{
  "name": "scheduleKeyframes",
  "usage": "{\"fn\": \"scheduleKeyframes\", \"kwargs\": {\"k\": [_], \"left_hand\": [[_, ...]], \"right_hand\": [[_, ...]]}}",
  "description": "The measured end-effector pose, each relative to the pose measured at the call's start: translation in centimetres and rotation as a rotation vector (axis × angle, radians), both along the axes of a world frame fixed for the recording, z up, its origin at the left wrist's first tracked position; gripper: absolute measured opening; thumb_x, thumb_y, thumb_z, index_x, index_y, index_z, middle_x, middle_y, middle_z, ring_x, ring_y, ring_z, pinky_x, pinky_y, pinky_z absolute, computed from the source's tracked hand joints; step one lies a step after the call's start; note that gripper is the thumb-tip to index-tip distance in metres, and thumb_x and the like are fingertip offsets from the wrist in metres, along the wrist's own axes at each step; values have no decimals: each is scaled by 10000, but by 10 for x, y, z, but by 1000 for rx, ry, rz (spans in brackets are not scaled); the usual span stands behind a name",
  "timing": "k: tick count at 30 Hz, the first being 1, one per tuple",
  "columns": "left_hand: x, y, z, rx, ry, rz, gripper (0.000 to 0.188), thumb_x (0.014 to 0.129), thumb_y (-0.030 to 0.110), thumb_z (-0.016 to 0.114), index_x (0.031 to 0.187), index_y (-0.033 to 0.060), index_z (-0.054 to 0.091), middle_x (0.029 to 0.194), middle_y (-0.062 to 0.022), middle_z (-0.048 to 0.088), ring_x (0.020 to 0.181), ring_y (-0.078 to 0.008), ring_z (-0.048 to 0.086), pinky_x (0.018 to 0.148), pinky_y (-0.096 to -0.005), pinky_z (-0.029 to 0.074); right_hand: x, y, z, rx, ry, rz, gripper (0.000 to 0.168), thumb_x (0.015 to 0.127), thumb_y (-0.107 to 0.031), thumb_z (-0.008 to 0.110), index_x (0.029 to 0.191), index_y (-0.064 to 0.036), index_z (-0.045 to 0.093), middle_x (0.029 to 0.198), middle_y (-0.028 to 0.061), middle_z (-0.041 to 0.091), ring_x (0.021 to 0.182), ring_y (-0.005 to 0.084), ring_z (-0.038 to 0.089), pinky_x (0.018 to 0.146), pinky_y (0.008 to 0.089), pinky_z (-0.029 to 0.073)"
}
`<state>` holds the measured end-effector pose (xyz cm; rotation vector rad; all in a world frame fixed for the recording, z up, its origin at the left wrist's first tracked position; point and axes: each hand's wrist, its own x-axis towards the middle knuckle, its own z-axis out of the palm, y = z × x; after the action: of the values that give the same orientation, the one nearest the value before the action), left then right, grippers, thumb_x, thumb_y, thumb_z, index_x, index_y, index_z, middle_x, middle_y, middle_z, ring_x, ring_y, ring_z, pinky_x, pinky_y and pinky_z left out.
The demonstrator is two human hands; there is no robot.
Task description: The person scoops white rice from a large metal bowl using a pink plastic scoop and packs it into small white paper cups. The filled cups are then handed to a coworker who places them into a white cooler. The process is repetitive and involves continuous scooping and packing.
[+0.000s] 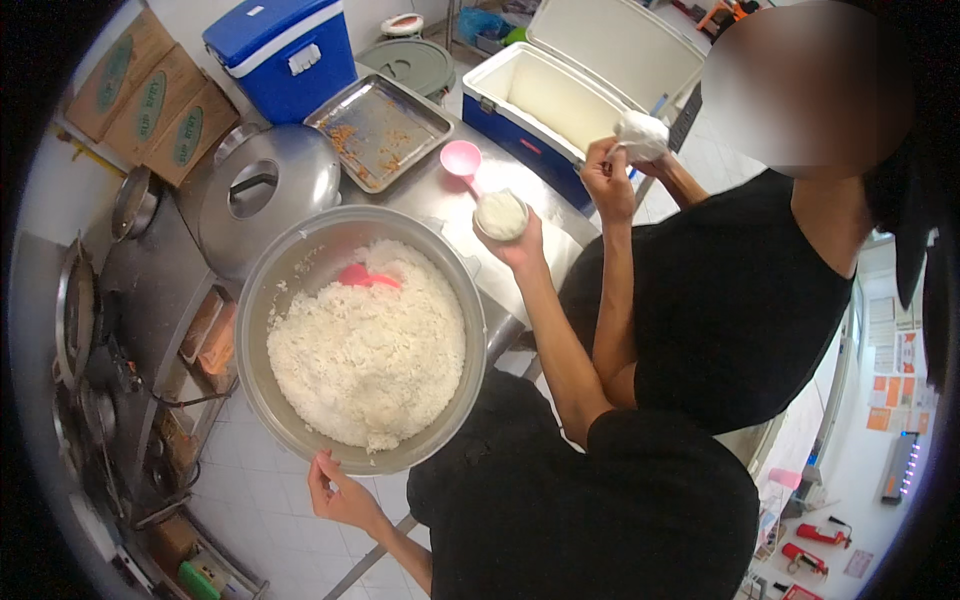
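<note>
A big metal pot (250, 322) stands before me, heaped with cooked white rice (375, 352). On the rice, near the pot's far side, rests a pink scoop (364, 276). My right hand (521, 251) holds a small round cup filled with rice (501, 216), to the right of the pot. Behind that cup, a second pink scoop (460, 157) has its handle running toward it; whether the handle touches my hand is hidden. My left hand (341, 495) is just outside the pot's near rim, fingers loosely curled, with nothing visible in it.
A co-worker's hands (611, 184) hold a clear bag with white contents (642, 135) by an open blue cooler (517, 135). A dirty metal tray (382, 124), a large pot lid (266, 195) and a closed blue cooler (289, 67) stand beyond the pot. Cardboard boxes (154, 101) lean left.
</note>
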<state>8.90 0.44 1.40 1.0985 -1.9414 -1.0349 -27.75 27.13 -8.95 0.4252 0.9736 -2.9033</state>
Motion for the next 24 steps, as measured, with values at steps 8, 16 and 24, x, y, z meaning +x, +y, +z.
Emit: {"fn": "scheduleKeyframes", "kwargs": {"k": [8, 16, 24], "left_hand": [[-4, 10, 5, -58, -9, -42, 182, 956, 97, 614, 982, -61, 703, 899, -130, 725, 778, -179, 642, 697, -298, 523], [-50, 22, 13, 193, 62, -394, 175, 900, 24, 643, 1064, -25, 680, 998, -136, 689, 915, -206, 651, 782, -324, 546], [-116, -14, 14, 1022, 475, -406, 503, 938, 160, 633, 1387, 54, 436, 1249, -129, 569, 1144, -254, 566, 849, -407, 535]], "right_hand": [[12, 27, -71, 1020, -232, -454, 438, 981, -419, 484, 1195, -53, 593, 1177, 126, 627, 1119, 292, 595, 966, 438, 469], [44, -14, 14, 556, -78, -351, 311, 969, -333, 543, 1097, -68, 639, 1079, 99, 651, 1017, 240, 633, 892, 372, 496], [125, -194, 90, 1011, 668, 664, 263, 944, -270, 598, 880, -37, 702, 934, 131, 703, 848, 223, 684, 759, 348, 526]]}}
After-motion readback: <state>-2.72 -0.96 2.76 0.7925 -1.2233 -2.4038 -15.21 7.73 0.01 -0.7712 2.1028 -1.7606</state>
